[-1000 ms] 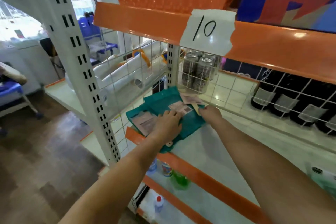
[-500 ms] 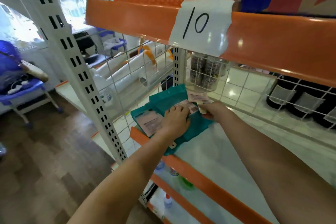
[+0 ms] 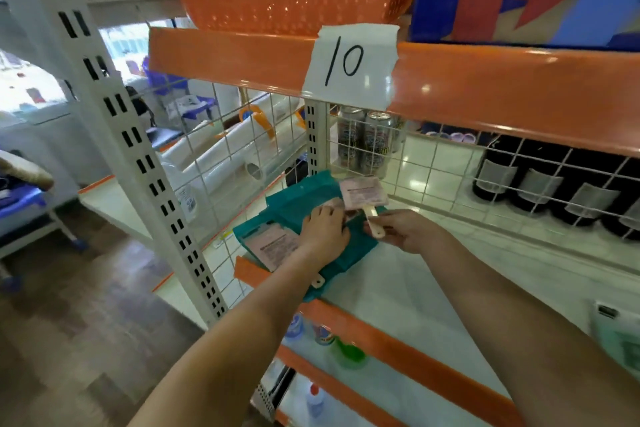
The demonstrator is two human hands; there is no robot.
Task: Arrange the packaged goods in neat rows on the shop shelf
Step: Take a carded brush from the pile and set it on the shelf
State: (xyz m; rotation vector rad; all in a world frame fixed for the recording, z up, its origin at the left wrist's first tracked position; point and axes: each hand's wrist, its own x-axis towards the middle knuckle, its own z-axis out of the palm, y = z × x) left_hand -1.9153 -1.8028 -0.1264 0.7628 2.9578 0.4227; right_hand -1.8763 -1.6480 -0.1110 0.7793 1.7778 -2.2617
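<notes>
Left hand (image 3: 323, 230) pressed flat on teal packages (image 3: 304, 204) at shelf (image 3: 398, 291) left front corner; right hand (image 3: 405, 230) pinching cream handle (image 3: 374, 222) of pink-labelled package (image 3: 362, 192).

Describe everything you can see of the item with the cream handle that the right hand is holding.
The flat pinkish packaged item with a cream handle is a rectangular card with a printed label too blurred to read. Its pale, plastic-looking handle sticks out toward the person, pinched by the right hand. It is tilted, overlapping the back right corner of the teal flat packages on the white shelf, near the wire grid.
</notes>
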